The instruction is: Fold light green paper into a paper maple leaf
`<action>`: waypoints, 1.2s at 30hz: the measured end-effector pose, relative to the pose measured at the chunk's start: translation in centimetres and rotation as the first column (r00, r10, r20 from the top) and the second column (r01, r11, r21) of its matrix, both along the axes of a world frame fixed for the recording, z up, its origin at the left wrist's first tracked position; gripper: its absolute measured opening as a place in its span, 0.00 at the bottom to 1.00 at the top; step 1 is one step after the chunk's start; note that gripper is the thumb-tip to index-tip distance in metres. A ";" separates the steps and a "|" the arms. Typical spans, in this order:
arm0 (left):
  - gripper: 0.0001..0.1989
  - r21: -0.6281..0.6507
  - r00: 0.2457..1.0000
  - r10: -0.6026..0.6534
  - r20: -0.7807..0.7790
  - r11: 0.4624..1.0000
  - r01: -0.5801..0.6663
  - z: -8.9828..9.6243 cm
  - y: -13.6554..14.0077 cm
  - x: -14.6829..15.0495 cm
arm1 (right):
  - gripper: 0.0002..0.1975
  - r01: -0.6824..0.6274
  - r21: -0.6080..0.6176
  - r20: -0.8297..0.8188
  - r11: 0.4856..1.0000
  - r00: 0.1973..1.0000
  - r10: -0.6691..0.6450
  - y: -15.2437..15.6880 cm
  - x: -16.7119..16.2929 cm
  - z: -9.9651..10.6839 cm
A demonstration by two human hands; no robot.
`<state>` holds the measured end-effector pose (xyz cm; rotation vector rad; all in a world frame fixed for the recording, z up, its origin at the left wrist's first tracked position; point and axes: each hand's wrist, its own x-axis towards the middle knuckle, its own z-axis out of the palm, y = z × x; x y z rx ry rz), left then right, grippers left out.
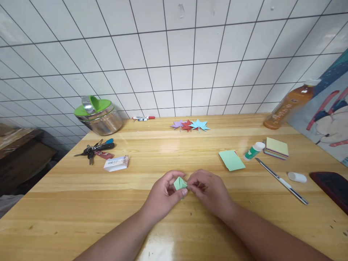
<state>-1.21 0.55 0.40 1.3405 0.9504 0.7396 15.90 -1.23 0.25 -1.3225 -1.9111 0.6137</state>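
Note:
A small piece of folded green paper (179,183) is held just above the table at the front middle, its creased faces turned up. My left hand (166,192) grips it from the left, thumb on the near side and fingers behind. With thumb and forefinger pinched, my right hand (208,190) takes hold of the paper's right corner; the fingertips hide that corner. Nearest to my right hand lies a flat stack of green paper sheets (231,160). Farther back, purple, red and light blue paper leaves (199,125) overlap near the wall.
On the right are a glue stick (254,150), its white cap (297,177), a utility knife (282,179), a sticky-note pad (276,146), a phone (330,188) and a drink bottle (290,105). Keys (95,149), a small box (116,163), a metal pot (102,117) and markers (143,118) stand left.

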 end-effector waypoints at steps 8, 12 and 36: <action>0.16 0.010 1.000 -0.020 -0.012 1.000 0.020 -0.3 0.0 0.1 | 0.06 -0.069 -0.014 -0.090 0.998 0.994 0.068 0.2 0.0 -0.1; 0.17 0.023 1.000 -0.023 -0.012 0.999 0.023 -0.3 0.0 0.1 | 0.06 -0.052 -0.048 -0.135 0.998 0.990 0.045 0.2 0.0 -0.2; 0.19 -0.002 1.000 0.009 -0.013 1.000 -0.009 -0.3 0.2 0.0 | 0.07 -0.091 0.029 -0.196 0.995 0.976 0.095 0.2 0.2 -0.6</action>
